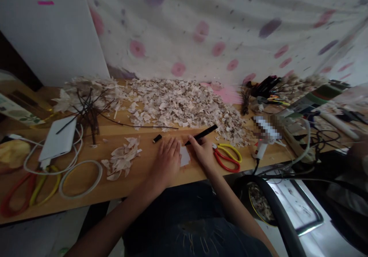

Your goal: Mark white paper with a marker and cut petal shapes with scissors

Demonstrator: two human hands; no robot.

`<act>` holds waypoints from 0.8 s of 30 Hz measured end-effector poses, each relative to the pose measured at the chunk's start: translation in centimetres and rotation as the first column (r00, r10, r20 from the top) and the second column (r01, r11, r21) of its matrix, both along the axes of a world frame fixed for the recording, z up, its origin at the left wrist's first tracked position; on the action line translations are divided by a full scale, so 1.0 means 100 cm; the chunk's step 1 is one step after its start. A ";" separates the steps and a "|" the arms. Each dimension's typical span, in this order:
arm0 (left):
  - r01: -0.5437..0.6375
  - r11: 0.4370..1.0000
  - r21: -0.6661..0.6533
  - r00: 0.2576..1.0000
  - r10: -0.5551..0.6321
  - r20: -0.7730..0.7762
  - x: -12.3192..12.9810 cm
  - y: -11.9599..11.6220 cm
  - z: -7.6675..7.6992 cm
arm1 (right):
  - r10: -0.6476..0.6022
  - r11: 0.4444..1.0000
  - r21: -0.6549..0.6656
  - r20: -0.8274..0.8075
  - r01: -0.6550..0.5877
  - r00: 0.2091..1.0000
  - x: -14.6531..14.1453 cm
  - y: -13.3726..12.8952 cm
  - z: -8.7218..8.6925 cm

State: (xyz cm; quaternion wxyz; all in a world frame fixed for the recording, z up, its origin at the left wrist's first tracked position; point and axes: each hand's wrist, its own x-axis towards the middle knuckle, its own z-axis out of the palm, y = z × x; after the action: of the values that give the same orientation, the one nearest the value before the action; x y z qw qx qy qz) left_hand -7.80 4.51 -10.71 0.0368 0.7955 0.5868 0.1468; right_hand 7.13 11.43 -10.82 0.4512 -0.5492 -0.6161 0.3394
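The right hand [204,152] grasps a black marker [206,132], likely light, rigid and smooth, best held near its tip; the left hand [169,158] lies flat, unclenched, against white paper [184,156].

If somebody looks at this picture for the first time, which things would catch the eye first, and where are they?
Probably the wide heap of pale, dry flakes, spread across the back of the wooden table. Nearer, the right hand holds a black pen by a small white paper, with the left hand at its other side. The red-and-yellow scissors also stand out, just right of the hands.
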 end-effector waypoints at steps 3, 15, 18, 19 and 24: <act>0.005 1.000 0.002 1.000 -0.005 -0.019 0.000 0.001 -0.001 | -0.015 1.000 0.017 0.075 0.014 0.997 -0.004 -0.002 0.001; 0.005 1.000 0.012 1.000 -0.005 -0.021 0.000 0.000 0.001 | -0.078 0.996 0.055 0.157 0.070 0.985 -0.002 -0.006 0.002; 0.006 1.000 0.010 1.000 -0.006 -0.025 0.000 0.000 0.002 | -0.032 0.998 0.056 0.157 0.023 0.987 -0.003 -0.007 0.003; 0.007 1.000 0.008 1.000 -0.007 -0.028 0.000 0.000 0.002 | -0.024 0.998 0.058 0.160 0.015 0.987 -0.003 -0.007 0.003; 0.004 1.000 -0.002 0.999 -0.004 -0.038 0.001 0.000 0.001 | -0.076 0.995 0.069 0.164 0.066 0.984 -0.002 -0.007 0.005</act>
State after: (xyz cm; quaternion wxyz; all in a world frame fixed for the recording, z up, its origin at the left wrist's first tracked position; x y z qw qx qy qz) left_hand -7.74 4.53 -10.62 0.0268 0.7992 0.5860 0.1312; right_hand 6.98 10.73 -10.29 0.4272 -0.5826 -0.6421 0.2564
